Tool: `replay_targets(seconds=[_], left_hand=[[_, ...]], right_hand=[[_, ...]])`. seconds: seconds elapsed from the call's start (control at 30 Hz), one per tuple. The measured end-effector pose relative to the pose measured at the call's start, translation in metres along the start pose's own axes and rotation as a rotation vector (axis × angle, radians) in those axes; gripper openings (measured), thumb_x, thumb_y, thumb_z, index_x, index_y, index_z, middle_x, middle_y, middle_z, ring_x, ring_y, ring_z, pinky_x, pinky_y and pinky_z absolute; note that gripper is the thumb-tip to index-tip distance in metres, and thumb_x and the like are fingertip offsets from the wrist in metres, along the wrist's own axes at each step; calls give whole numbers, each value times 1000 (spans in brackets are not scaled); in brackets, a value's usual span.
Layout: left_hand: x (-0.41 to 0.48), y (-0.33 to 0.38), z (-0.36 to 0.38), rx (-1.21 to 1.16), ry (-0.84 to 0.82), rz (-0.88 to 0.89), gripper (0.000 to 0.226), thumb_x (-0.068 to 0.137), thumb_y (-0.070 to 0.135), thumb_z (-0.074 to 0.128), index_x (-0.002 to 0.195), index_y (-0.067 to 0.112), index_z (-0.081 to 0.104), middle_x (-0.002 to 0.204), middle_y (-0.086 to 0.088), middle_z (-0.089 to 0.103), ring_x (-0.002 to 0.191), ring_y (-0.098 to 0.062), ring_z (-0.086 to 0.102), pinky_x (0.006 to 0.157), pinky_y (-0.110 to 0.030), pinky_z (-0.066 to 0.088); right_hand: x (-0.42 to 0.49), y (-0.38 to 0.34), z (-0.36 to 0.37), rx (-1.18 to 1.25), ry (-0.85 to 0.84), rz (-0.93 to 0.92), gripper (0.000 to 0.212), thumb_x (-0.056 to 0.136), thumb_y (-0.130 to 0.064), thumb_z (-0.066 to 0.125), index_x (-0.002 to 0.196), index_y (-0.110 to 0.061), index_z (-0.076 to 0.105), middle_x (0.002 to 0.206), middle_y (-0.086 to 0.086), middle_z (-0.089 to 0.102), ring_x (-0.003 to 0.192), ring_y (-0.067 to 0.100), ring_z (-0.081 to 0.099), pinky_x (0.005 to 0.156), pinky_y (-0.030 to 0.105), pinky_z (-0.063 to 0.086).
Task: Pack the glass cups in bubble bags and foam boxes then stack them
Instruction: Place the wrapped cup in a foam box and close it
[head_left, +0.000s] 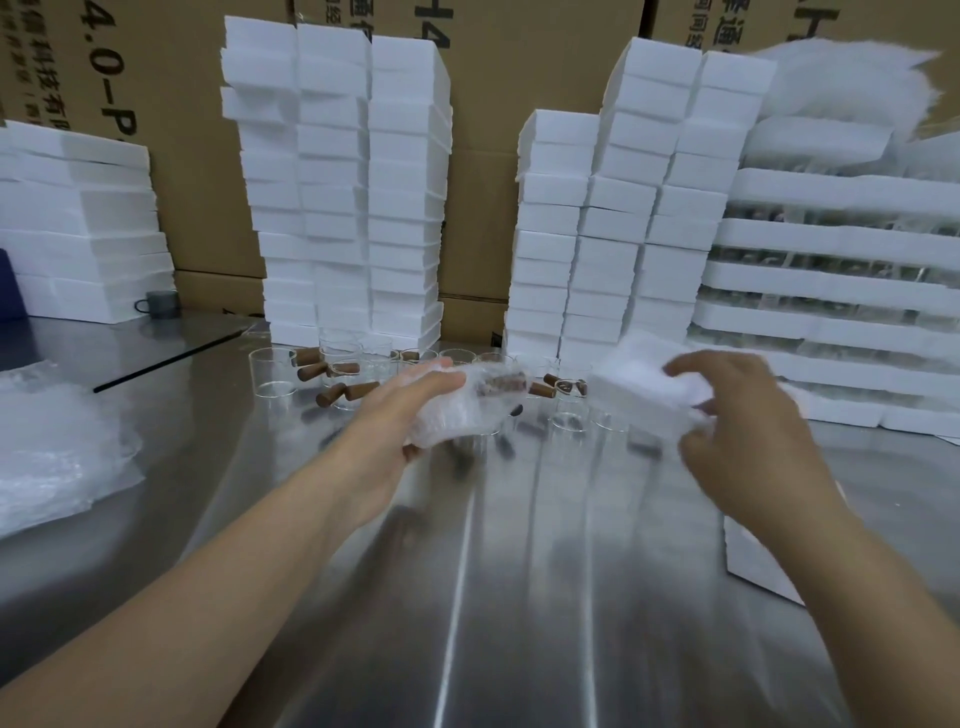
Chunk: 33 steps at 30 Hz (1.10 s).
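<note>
- Steel table (519, 597) held the work, and motion blurred much of its surface.
- One left hand (410, 410) gripped one bubble bag (457, 415) above the table, thumb over the top and fingers curled beneath. One wrapped cup (501, 387) showed its brown handle through the film.
- One right hand (748, 436) held one foam box (639, 389) just right of the bag and apart from it, with its fingers curled over the far edge.
- Loose glass cups (272, 371) stood behind the hands, roughly ten; blur prevented an exact count.
- Two groups of foam stacks rose behind, three left columns (332, 182) and three right columns (623, 208).
- One pile of spare bags (52, 457) lay at the left edge.
- One grey mug (161, 304) stood behind that pile.
</note>
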<state>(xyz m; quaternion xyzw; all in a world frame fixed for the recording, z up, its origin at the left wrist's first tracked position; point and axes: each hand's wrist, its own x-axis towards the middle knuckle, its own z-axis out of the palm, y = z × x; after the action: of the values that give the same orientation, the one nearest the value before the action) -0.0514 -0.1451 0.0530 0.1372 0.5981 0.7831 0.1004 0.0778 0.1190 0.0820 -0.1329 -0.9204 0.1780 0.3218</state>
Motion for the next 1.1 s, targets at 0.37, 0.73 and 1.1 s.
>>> replay_targets(seconds=[0.37,0.73,1.1], left_hand=[[-3,3,1,-17,-23,152,64,69,39,89,131,32,72,129,-3,76,110,-18,77,87,-28,61],[1,-16,9,475,-128,244,59,79,69,73,135,55,62,129,36,56,107,39,42,90,-13,40],[11,-11,-18,628,-394,13,55,95,57,71,144,67,48,131,35,45,122,18,41,95,-20,36]], right_hand=[[-35,-51,58,213,-460,-314,44,84,-31,70,117,-49,46,118,-27,56,110,-6,57,97,32,53],[-24,-40,65,425,-201,-46,22,96,-30,64,117,-37,64,92,-20,70,94,-3,64,83,22,51],[-27,-36,76,303,-387,-152,27,100,-31,60,126,-38,63,109,-21,71,110,0,63,98,26,46]])
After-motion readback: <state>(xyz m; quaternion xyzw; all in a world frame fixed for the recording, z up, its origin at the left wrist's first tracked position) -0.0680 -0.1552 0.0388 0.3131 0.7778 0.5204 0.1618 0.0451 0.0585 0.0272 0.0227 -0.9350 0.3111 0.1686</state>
